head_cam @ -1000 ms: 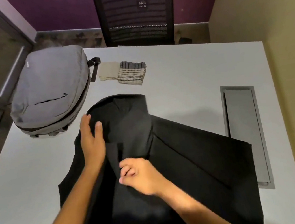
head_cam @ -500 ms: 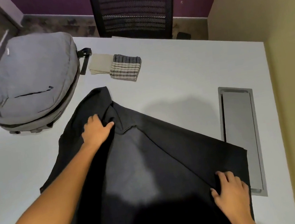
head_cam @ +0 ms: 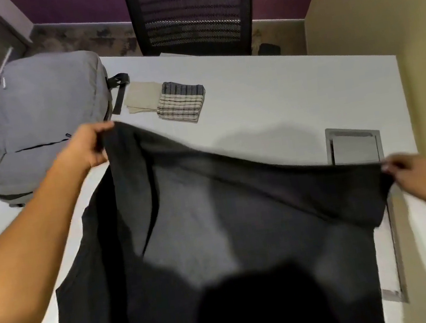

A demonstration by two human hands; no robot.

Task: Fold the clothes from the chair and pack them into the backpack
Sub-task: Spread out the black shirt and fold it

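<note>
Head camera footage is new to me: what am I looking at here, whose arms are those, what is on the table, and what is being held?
There is no machine here. The single view comes from a camera worn on a person's head, looking forward and down, so the two bare arms entering from below are that person's own.

The left hand and the right hand each pinch one end of the far edge of a black garment, lifting it off the white table so it stretches between them.

On the table, far left, lies a grey backpack, apparently zipped. Beside it sit two folded pieces: a beige cloth and a striped checked cloth overlapping its right side. A metal cable hatch is set into the table on the right. A black mesh chair stands beyond the far edge.
</note>
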